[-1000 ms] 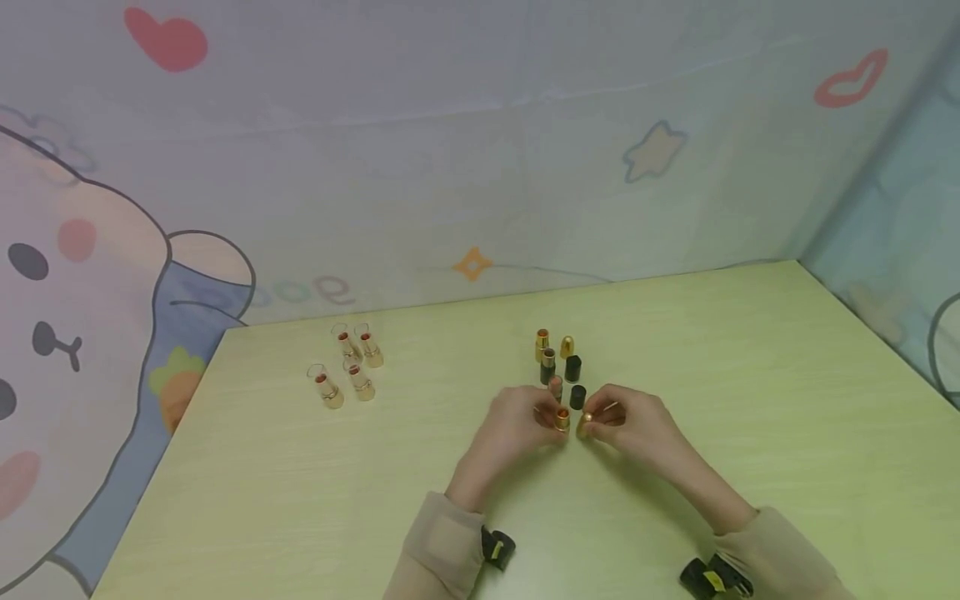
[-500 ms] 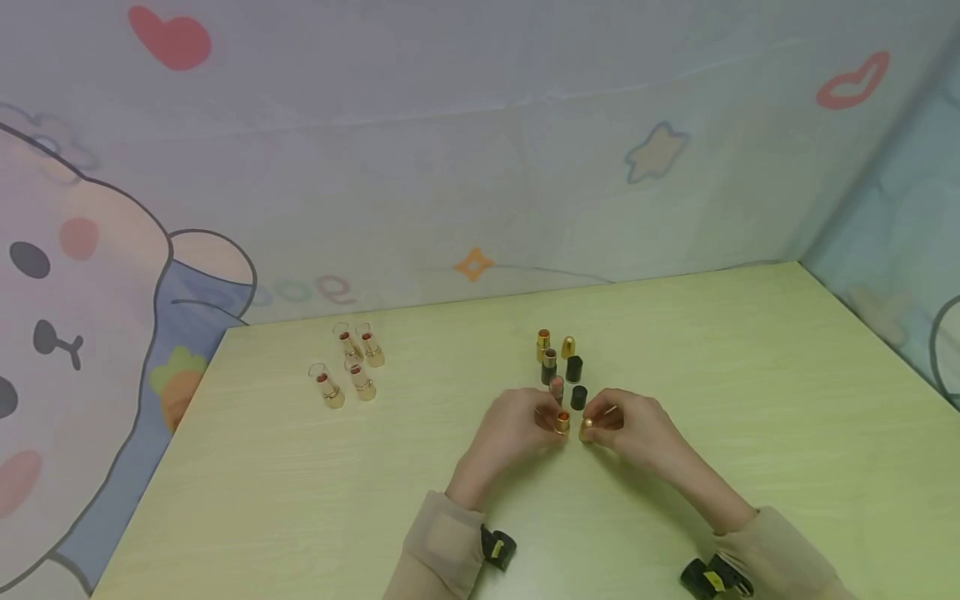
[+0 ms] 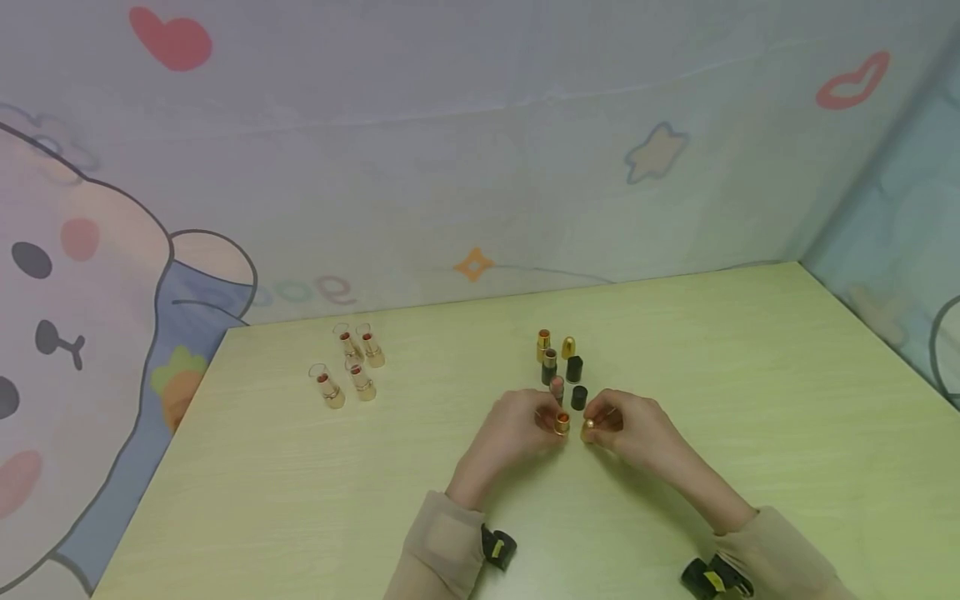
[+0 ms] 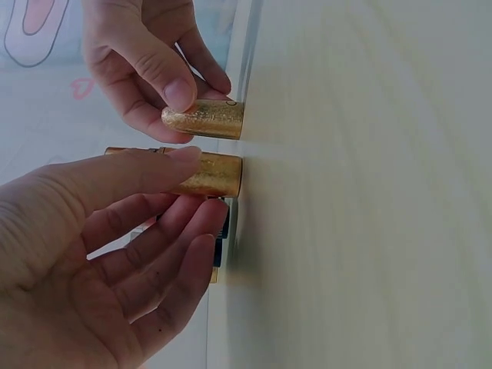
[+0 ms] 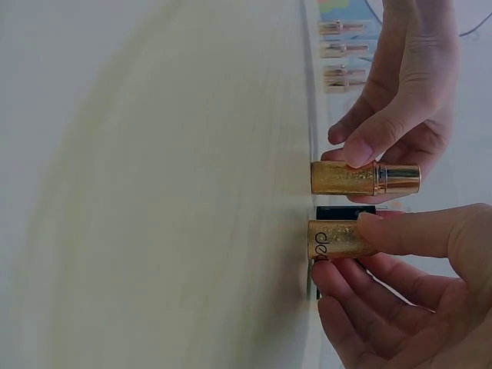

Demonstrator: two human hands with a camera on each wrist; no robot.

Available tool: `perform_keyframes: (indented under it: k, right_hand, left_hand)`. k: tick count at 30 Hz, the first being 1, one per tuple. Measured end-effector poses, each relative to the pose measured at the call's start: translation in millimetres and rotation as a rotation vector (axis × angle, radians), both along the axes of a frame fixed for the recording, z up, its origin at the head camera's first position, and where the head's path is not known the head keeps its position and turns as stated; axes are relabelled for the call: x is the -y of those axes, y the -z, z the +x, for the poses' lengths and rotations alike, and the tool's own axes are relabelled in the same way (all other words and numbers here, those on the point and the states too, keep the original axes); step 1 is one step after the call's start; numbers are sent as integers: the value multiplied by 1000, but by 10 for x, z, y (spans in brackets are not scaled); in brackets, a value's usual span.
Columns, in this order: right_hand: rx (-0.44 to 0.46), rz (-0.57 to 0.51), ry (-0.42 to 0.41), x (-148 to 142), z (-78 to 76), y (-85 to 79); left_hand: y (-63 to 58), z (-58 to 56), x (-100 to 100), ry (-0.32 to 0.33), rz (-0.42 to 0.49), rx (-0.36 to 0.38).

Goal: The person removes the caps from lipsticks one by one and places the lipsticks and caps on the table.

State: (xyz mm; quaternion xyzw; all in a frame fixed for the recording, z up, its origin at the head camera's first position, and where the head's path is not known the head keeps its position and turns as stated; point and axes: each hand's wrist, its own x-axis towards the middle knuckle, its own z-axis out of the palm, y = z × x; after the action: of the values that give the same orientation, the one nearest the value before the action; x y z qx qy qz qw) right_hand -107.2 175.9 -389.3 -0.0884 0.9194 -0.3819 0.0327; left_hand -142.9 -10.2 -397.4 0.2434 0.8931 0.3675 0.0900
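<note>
My left hand point(image 3: 517, 425) pinches an uncapped gold lipstick point(image 5: 346, 178) between thumb and fingers. It stands upright, its base at the table surface. Close to its right, my right hand point(image 3: 630, 423) pinches a rounded gold lipstick cap point(image 4: 206, 120) that bears dark lettering in the right wrist view. A narrow gap separates cap and lipstick. Just beyond the hands stand a pinkish lipstick point(image 3: 557, 387), partly hidden by the left hand, and a black cap point(image 3: 579, 397).
Farther back stand a dark lipstick point(image 3: 549, 367), a black cap point(image 3: 574, 368), a gold lipstick point(image 3: 543, 344) and a gold cap point(image 3: 568, 347). Several clear-capped lipsticks point(image 3: 328, 390) stand at the left of the table point(image 3: 300, 492). A printed cloth point(image 3: 420, 167) hangs behind the table.
The right hand's gold cap has shifted slightly right and toward the person, a little away from the lipstick. The left hand keeps its grip and has hardly moved.
</note>
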Motion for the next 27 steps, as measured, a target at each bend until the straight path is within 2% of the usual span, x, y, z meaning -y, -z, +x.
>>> perform_keyframes:
  k: [12,22,27]
  right_hand:
    - [-15,-1,-11,-17,35,-37]
    - [8,-66,4,-36,42,-101]
    - [-49,-93,16,-26,46,-181]
  left_hand:
    - [-10,0,23,14,-23,-17]
    - [-35,-20,89,2,-50,12]
    - [-100,-33,151,-25,-28,54]
